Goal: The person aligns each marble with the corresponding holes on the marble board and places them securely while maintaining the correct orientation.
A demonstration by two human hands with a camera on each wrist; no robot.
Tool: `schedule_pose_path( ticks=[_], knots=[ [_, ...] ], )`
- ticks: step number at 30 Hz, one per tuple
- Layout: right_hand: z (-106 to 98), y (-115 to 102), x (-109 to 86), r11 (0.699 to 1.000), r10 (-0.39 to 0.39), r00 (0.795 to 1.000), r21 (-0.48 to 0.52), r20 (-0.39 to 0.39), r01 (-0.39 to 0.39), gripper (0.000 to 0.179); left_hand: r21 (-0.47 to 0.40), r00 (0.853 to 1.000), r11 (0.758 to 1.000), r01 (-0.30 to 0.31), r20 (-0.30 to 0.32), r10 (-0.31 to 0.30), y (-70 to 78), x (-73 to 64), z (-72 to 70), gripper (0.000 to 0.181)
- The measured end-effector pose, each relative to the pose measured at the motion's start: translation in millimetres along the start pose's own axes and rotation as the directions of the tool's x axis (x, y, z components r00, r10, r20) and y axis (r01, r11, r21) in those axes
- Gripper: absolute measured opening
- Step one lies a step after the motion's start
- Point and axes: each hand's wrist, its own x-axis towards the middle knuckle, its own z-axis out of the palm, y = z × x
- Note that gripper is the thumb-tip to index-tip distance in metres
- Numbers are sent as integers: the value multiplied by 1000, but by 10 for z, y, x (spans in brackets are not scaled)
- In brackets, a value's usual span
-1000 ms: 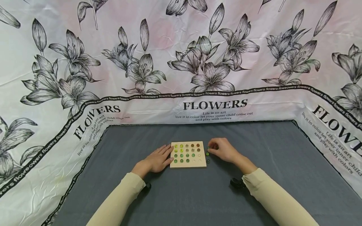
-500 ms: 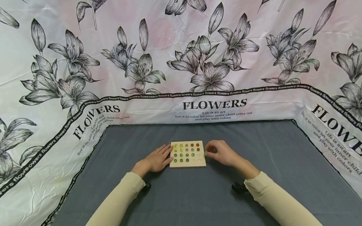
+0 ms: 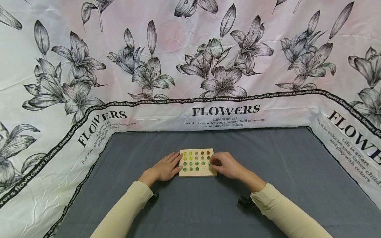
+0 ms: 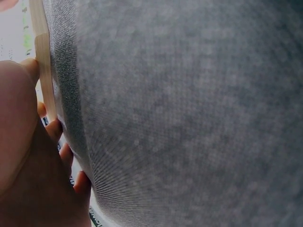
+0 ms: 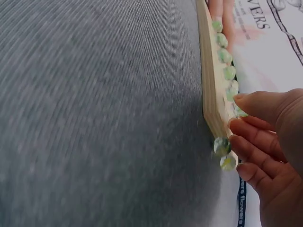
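A light wooden board (image 3: 197,174) with rows of round hollows lies on the grey cloth. Yellow, pale, brown and green glass marbles (image 3: 191,164) sit in most of its hollows. My left hand (image 3: 163,168) rests flat at the board's left side, fingers stretched along the edge and thumb touching it. Over the right end of the board, my right hand (image 3: 227,165) pinches a green marble (image 5: 241,112) between thumb and index finger at the hollows. Two loose marbles (image 5: 221,146) lie beside the board's right edge, under the other fingers; the hand hides them in the head view.
Dark grey cloth (image 3: 190,205) covers the tabletop around the board. Behind and at both sides stands a white flowered fabric (image 3: 166,82) with printed lettering. A black wrist device (image 3: 246,202) sits beneath the right cuff.
My right hand picked up a green marble from beside the board and moved left with it, over the board's right-hand hollows. My left hand has stayed in place.
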Motion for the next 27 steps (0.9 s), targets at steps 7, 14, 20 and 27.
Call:
schedule_pose_path(
  ticks=[7, 14, 20, 27],
  knots=[
    [84, -45, 71, 999, -9, 1000, 49, 25, 8, 4, -8, 1000, 1000, -10, 7, 10, 42, -33, -44, 61],
    [130, -95, 101, 998, -52, 999, 44, 18, 51, 6, 2, 1000, 1000, 0, 15, 0, 14, -6, -26, 63],
    [132, -118, 98, 998, -58, 998, 41, 23, 57, 8, 2, 1000, 1000, -8, 12, 8, 33, -24, -56, 62],
    [57, -110, 43, 998, -56, 998, 5, 21, 56, 12, -1, 1000, 1000, -5, 13, 5, 27, -20, -31, 62]
  ],
)
